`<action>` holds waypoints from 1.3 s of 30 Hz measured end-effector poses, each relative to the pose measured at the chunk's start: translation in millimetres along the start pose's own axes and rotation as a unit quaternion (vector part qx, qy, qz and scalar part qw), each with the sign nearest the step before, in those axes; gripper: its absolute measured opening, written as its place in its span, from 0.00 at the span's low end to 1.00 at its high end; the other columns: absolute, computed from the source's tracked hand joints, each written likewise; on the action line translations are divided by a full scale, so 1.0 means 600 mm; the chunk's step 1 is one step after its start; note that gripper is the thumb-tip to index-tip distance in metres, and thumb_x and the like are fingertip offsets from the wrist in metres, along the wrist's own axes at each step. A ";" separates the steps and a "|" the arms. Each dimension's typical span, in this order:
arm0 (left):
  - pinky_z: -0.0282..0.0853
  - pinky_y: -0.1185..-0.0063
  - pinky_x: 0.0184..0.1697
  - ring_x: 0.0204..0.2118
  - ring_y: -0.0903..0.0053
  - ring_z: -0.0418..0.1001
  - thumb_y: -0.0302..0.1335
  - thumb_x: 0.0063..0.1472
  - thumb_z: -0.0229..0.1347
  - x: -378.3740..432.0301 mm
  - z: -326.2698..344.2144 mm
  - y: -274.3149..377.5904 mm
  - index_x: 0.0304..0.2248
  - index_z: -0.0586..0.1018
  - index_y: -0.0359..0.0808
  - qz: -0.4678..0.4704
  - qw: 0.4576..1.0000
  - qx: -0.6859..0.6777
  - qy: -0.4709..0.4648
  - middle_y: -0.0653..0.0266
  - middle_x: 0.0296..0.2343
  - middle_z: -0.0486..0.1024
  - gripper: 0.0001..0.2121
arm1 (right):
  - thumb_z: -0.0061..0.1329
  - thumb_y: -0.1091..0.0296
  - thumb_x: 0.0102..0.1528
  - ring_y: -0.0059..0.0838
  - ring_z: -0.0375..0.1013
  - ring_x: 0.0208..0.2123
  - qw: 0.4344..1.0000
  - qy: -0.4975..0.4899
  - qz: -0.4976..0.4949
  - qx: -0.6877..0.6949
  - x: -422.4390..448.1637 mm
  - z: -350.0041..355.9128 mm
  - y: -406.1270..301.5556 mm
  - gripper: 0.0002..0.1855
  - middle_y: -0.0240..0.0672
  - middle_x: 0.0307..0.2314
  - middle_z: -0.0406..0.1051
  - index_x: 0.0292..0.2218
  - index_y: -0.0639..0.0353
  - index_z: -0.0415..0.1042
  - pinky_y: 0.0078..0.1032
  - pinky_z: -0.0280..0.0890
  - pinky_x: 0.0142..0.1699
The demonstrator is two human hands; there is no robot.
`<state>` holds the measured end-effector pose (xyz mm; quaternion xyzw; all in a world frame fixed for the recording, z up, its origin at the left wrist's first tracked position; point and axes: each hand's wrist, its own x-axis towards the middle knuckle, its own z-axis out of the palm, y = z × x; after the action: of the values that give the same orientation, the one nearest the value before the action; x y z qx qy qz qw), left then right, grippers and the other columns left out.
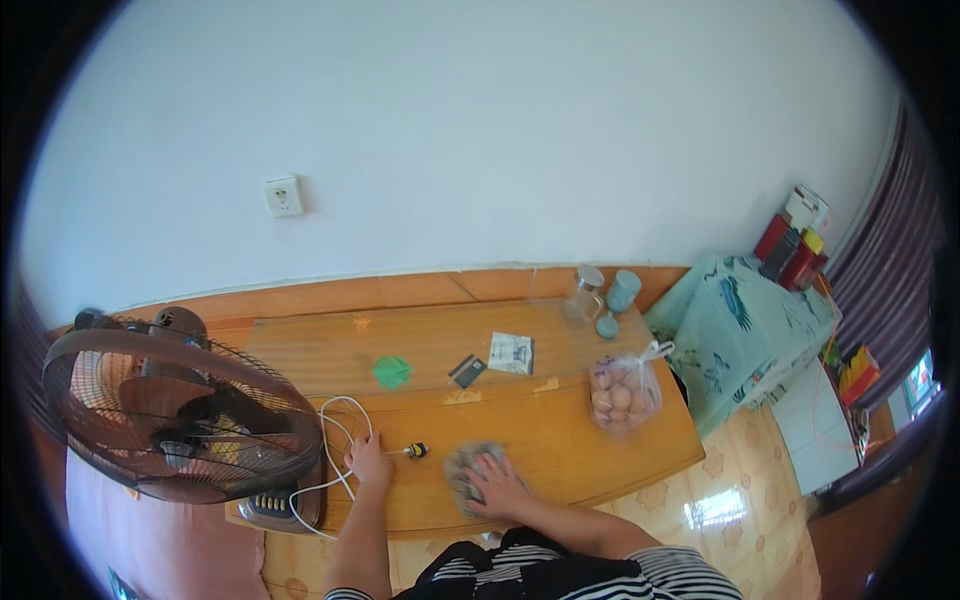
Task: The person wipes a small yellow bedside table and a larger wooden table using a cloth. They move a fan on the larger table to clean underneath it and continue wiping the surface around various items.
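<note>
My right hand [497, 486] lies flat on a grey-brown cloth [463, 469] near the front edge of the wooden table [570, 465]. My left hand [370, 457] is at a white cable [330, 478] beside the fan; its fingers are partly hidden, so its hold is unclear. Just right of that hand lies a small black and yellow object [417, 450]. Farther back are a green patch [392, 371], a dark card [467, 371] and a printed packet [511, 353].
A brown electric fan [187, 420] stands at the left end. Towards the right are a tied plastic bag of eggs [621, 394], a lidded glass jug [584, 296] and a blue-green cup-like object [623, 291]. A cloth-covered stand [742, 330] adjoins the table's right side.
</note>
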<state>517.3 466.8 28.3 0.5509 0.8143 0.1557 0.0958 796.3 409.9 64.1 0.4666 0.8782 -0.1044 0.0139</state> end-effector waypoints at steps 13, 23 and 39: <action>0.33 0.52 0.60 0.61 0.56 0.46 0.28 0.45 0.55 -0.054 -0.056 0.046 0.55 0.63 0.46 0.079 0.996 0.000 -0.040 0.47 0.57 0.49 0.33 | 0.47 0.55 0.51 0.42 0.51 0.58 0.987 0.094 -0.091 0.095 0.032 0.048 0.044 0.30 0.42 0.56 0.54 0.55 0.48 0.59 0.42 0.45 0.61; 0.35 0.49 0.58 0.60 0.48 0.44 0.29 0.43 0.53 -0.284 -0.064 -0.010 0.53 0.65 0.40 0.048 0.995 -0.074 0.056 0.39 0.56 0.47 0.32 | 0.50 0.57 0.48 0.50 0.51 0.57 0.969 0.168 0.172 0.064 -0.073 0.040 0.201 0.32 0.52 0.53 0.55 0.53 0.57 0.60 0.43 0.46 0.60; 0.50 0.54 0.55 0.55 0.61 0.59 0.26 0.49 0.52 -0.492 -0.111 -0.176 0.46 0.72 0.46 -0.143 0.960 -0.180 0.162 0.56 0.50 0.63 0.21 | 0.50 0.41 0.43 0.49 0.38 0.62 0.991 -0.027 -0.114 0.066 0.102 0.047 -0.092 0.43 0.53 0.58 0.44 0.54 0.57 0.58 0.49 0.29 0.63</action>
<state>514.1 147.0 47.9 0.3704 0.8476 0.3711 0.0814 714.3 424.4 38.8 0.3599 0.9163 -0.1757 -0.0055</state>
